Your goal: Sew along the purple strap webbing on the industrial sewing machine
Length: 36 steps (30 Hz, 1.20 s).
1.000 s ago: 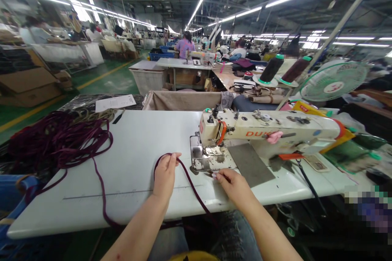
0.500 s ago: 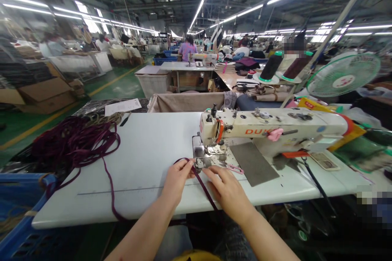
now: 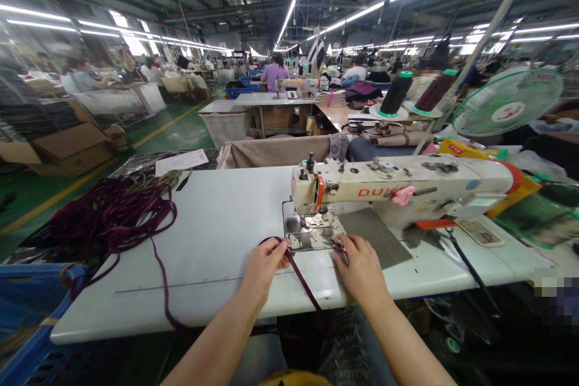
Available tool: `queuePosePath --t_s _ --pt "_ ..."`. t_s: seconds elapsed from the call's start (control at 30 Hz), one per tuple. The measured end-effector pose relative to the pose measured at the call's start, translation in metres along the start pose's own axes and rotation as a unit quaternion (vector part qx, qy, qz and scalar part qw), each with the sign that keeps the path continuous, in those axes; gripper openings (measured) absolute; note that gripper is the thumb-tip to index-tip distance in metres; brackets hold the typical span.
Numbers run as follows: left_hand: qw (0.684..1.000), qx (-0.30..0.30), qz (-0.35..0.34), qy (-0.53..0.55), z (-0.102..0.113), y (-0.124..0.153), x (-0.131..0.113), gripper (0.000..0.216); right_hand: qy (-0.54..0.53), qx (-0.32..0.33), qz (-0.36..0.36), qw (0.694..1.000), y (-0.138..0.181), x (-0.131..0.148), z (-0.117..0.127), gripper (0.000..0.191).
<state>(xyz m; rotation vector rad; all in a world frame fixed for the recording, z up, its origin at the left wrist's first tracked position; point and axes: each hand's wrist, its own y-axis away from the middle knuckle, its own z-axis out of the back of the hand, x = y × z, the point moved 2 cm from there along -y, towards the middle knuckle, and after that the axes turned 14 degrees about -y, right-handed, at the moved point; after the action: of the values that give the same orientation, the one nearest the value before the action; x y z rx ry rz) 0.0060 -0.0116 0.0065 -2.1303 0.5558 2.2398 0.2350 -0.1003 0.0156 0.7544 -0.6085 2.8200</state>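
My left hand (image 3: 268, 264) pinches a narrow dark purple fabric strip (image 3: 302, 280) between thumb and fingers, just left of the needle plate. The strip loops over that hand, then runs down past the table's front edge. At the right side of the plate, my right hand (image 3: 362, 262) has its fingers closed on pink thread snips (image 3: 338, 246), mostly hidden under the fingers. Directly ahead stands the white sewing machine (image 3: 407, 184), its needle area bare of fabric.
A tangled heap of purple strip (image 3: 113, 211) lies at the table's left end, above a blue crate (image 3: 40, 301). Thread cones (image 3: 395, 95) and a fan (image 3: 506, 105) stand behind the machine. A fabric-lined bin (image 3: 275, 149) adjoins the table's far side. A person (image 3: 274, 75) sits farther ahead.
My right hand has moved right, away from the purple strip, and closed on the pink thread snips. My left hand keeps its pinch on the strip in nearly the same place.
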Motion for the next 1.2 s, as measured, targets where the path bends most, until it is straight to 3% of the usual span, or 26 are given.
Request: queuePosePath --t_s 0.1,0.23,0.33,0.4,0.47,0.53,0.6,0.8,1.0,1.2 --pt "1.000 -0.005 -0.002 -0.011 0.000 0.002 -0.001 0.046 0.014 0.030 0.003 0.999 0.003 -0.015 -0.001 0.030" --pt "1.000 -0.001 0.002 0.000 -0.002 0.005 -0.006 0.053 0.001 0.051 0.019 0.998 0.008 -0.014 -0.001 0.038" --pt "1.000 0.000 0.010 0.013 -0.002 0.008 -0.010 0.057 -0.131 0.057 -0.035 0.989 0.010 -0.002 -0.001 0.036" --pt "1.000 0.001 0.007 0.011 -0.001 0.010 -0.012 0.058 -0.271 0.086 -0.082 0.955 0.011 0.009 -0.003 0.036" --pt "1.000 0.001 -0.003 0.002 0.000 0.010 -0.011 0.059 -0.395 0.142 -0.124 0.899 0.012 0.021 -0.007 0.038" --pt "1.000 0.001 -0.013 -0.006 0.001 0.011 -0.011 0.058 -0.467 0.189 -0.160 0.849 0.014 0.032 -0.011 0.042" --pt "1.000 0.003 -0.020 -0.010 0.002 0.012 -0.011 0.057 -0.489 0.210 -0.181 0.827 0.014 0.038 -0.015 0.048" --pt "0.999 0.001 -0.037 -0.012 0.003 0.014 -0.014 0.055 -0.451 0.234 -0.156 0.847 0.009 0.047 -0.021 0.052" --pt "0.999 0.013 -0.040 -0.005 0.002 0.014 -0.011 0.055 -0.444 0.246 -0.153 0.848 0.006 0.051 -0.029 0.054" --pt "0.999 0.020 -0.009 0.025 0.001 0.016 -0.012 0.059 -0.432 0.222 -0.138 0.863 0.001 0.060 -0.026 0.042"
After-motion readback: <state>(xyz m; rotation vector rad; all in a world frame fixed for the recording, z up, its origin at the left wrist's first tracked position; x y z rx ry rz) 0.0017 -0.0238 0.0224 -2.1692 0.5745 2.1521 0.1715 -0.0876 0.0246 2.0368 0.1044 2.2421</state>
